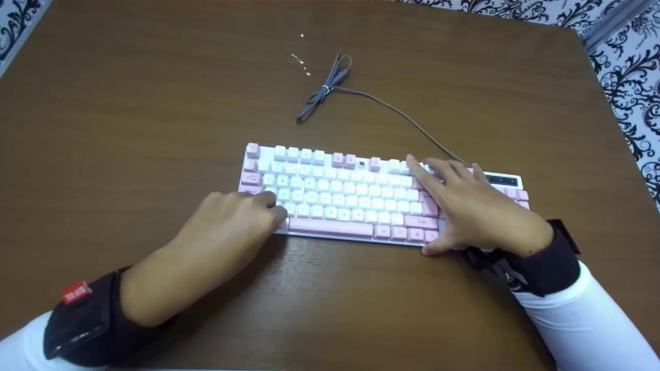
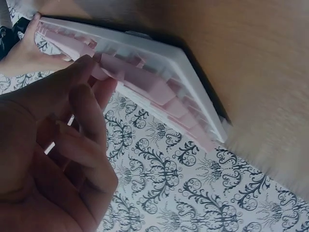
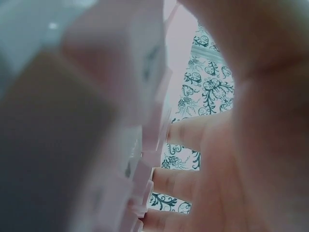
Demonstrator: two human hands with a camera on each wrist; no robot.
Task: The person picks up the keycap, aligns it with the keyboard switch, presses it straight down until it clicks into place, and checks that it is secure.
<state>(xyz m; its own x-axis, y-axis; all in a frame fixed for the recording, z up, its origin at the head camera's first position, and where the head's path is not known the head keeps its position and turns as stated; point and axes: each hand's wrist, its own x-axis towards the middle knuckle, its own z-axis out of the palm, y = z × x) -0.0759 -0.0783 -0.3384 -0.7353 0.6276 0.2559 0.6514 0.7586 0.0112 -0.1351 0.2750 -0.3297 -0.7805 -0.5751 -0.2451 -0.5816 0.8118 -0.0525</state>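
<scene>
A white and pink keyboard (image 1: 343, 201) lies flat on the brown wooden table. At its lower left corner, my left hand (image 1: 234, 219) has its fingers bent over the keys. The left wrist view shows the thumb and index finger pinching a pink keycap (image 2: 99, 72) in the front row, which still sits among the other keys. My right hand (image 1: 469, 206) rests spread across the right part of the keyboard, thumb at the front edge and fingers reaching the back edge. Beneath that hand, several keys are hidden. In the top row, one key spot (image 1: 361, 163) shows a dark switch without a cap.
Behind the keyboard, a grey cable (image 1: 407, 117) runs to a tied bundle (image 1: 326, 90). Small pale flecks (image 1: 301, 62) lie left of the bundle. Black straps (image 1: 541, 265) circle both wrists. Patterned black and white flooring (image 1: 631, 87) shows beyond the table's edges.
</scene>
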